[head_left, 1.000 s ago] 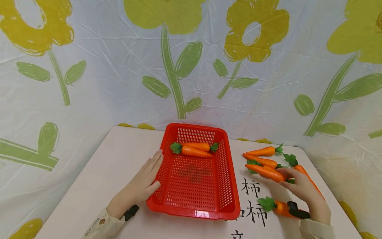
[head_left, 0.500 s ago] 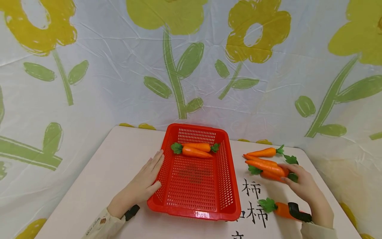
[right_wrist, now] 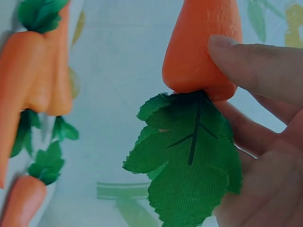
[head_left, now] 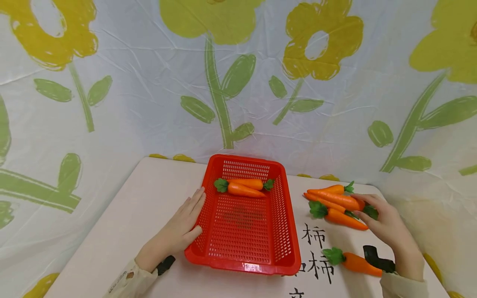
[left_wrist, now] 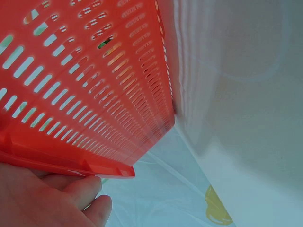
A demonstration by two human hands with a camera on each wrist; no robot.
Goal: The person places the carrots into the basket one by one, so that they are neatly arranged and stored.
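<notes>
My left hand [head_left: 178, 227] rests with straight fingers along the left rim of a red plastic basket [head_left: 290, 231]. In the left wrist view its fingers touch the rim beside the slotted wall [left_wrist: 94, 94]. Two toy carrots with cloth leaves, one in front [head_left: 244, 190] and one behind [head_left: 251, 182], lie inside at the far end. To the right, my right hand [head_left: 385, 221] pinches a toy carrot [head_left: 339, 200] near its leafy top, over several others. The right wrist view shows the thumb on that carrot [right_wrist: 201, 52], its green leaf [right_wrist: 189, 151] hanging beside the palm.
Below the held one lies a carrot [head_left: 343, 218] with its leaves to the left. Another carrot [head_left: 359, 263] lies nearer the front, partly behind the black wrist strap [head_left: 378, 260]. Black characters mark the pale table [head_left: 126, 231]. A flower-printed cloth [head_left: 149, 82] hangs behind.
My right hand has shifted right and slightly back with the carrot, uncovering the one beneath, which now shows whole. The left hand and basket stay in place.
</notes>
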